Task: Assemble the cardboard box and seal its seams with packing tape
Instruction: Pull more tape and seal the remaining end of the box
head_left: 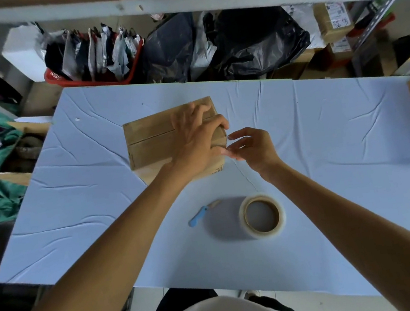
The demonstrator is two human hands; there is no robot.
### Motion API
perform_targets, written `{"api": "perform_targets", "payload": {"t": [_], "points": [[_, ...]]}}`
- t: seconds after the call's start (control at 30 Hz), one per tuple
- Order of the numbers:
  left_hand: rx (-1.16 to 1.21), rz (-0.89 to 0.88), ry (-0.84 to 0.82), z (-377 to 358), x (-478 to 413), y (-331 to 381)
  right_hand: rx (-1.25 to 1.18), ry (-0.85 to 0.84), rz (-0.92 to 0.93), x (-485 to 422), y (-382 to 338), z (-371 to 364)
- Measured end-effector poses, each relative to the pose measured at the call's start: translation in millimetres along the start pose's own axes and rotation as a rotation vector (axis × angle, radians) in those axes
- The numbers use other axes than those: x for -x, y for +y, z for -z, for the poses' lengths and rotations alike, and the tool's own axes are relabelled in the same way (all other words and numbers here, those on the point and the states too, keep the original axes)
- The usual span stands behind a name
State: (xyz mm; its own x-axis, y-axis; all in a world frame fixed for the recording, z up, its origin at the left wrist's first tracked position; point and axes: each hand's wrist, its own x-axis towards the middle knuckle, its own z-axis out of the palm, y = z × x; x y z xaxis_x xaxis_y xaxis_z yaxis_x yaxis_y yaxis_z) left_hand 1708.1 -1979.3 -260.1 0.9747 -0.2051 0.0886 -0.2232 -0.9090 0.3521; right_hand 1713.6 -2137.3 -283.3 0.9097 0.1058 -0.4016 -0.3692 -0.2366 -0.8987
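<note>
Hands at cardboard box [151, 139]: left hand [195, 135] grips its end, right hand [253, 148] pinches tape strip [226, 152].

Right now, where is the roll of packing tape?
In the head view, the roll of packing tape lies flat on the blue table just right of the blue cutter, nearer the person than the cardboard box.
</note>
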Motion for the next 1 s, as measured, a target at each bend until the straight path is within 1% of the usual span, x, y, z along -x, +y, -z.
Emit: {"api": "perform_targets", "payload": {"t": [0.13, 0.3, 0.33, 0.4, 0.47, 0.57, 0.7, 0.77, 0.9, 1.0], "points": [[-0.045, -0.02, 0.024, -1.0, 1.4, -1.6, 0.136, 0.068, 0.044, -9.1, 2.5, -4.6], [-0.16, -0.007, 0.046, -5.0, 2.1, 2.3, 0.267, 0.067, 0.108, -13.4, -1.4, 0.5], [-0.169, 0.002, 0.051, -6.2, 2.5, 2.9, 0.332, 0.065, 0.083, -13.1, -1.3, 1.8], [-0.181, 0.013, 0.058, -8.2, 2.8, 3.7, 0.494, 0.04, -0.025, -10.2, 2.0, 5.0], [-0.19, 0.018, 0.064, -9.7, 2.0, 3.0, 0.574, 0.032, -0.073, -2.5, 7.5, 7.6], [-0.22, 0.04, 0.055, -12.0, 0.3, 1.2, 0.564, 0.077, -0.027, 13.0, 8.6, 7.1], [-0.343, 0.032, 0.02, -18.5, 0.6, -2.2, 0.339, 0.064, -0.065, 24.9, -3.1, -8.4], [-0.385, 0.043, 0.014, -20.3, -0.8, -3.6, 0.335, 0.062, -0.035, 26.9, -9.3, -16.8], [-0.37, 0.027, 0.018, -19.8, -2.8, -3.7, 0.363, 0.027, 0.006, 28.6, -13.3, -24.3], [-0.379, 0.04, 0.022, -19.4, -1.1, -4.3, 0.354, 0.053, 0.051, 29.3, -14.2, -25.9]]}}
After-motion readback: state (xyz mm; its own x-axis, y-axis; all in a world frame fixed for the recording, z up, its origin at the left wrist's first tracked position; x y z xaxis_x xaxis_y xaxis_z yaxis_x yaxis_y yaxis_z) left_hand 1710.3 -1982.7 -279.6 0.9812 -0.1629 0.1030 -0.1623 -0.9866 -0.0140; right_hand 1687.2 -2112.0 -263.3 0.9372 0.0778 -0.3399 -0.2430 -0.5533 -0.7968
